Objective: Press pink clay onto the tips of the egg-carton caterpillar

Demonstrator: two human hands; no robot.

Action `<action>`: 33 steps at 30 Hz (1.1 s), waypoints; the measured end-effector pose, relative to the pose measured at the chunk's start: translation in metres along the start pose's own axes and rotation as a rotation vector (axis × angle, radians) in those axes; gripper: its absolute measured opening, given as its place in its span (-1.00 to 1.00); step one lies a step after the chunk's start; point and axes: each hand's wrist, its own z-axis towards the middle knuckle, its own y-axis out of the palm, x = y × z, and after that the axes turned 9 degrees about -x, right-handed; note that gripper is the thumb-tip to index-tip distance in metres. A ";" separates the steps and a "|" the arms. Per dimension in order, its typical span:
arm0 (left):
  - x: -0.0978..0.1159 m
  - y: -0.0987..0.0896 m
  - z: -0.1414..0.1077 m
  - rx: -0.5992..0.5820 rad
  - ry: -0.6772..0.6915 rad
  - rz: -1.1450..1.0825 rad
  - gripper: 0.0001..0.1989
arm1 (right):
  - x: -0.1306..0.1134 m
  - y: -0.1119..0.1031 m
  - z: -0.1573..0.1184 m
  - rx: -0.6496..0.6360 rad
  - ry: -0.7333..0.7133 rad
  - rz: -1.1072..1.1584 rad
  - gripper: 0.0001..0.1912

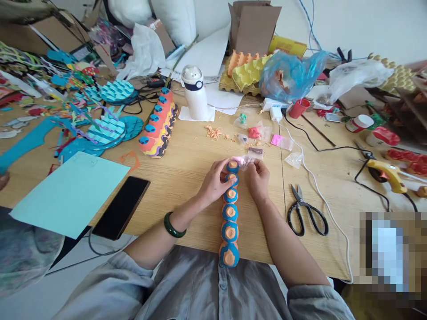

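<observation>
A strip of joined round bumps (pixel 230 212), blue with orange centres, runs from the middle of the table to its front edge, against the grey shirt. My left hand (pixel 213 183) is closed around the strip's far end, its thumb on the second bump. Just right of that end, my right hand (pixel 258 178) pinches a small clear plastic bag (pixel 246 162) with something pink in it. The bag reaches across to the fingertips of my left hand. Small packets of pink clay (pixel 276 140) and red clay (pixel 254 133) lie beyond.
Black-handled scissors (pixel 305 213) lie right of my right forearm. A phone (pixel 122 208) and pale green sheet (pixel 70 193) are at left. Farther back stand a painted egg-carton strip (pixel 159 124) and a white bottle (pixel 195 98). A yellow glue gun (pixel 387 174) rests at right.
</observation>
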 end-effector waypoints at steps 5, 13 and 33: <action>0.002 0.000 0.007 0.030 -0.012 0.013 -0.34 | 0.001 -0.007 0.020 0.077 -0.039 -0.033 -0.80; 0.034 -0.005 0.007 0.210 0.273 0.163 -0.80 | -0.017 -0.004 -0.017 0.094 -0.122 0.131 -0.73; 0.019 -0.001 0.003 0.279 0.432 0.089 -0.90 | -0.034 0.004 -0.041 -0.203 -0.216 -0.114 -0.81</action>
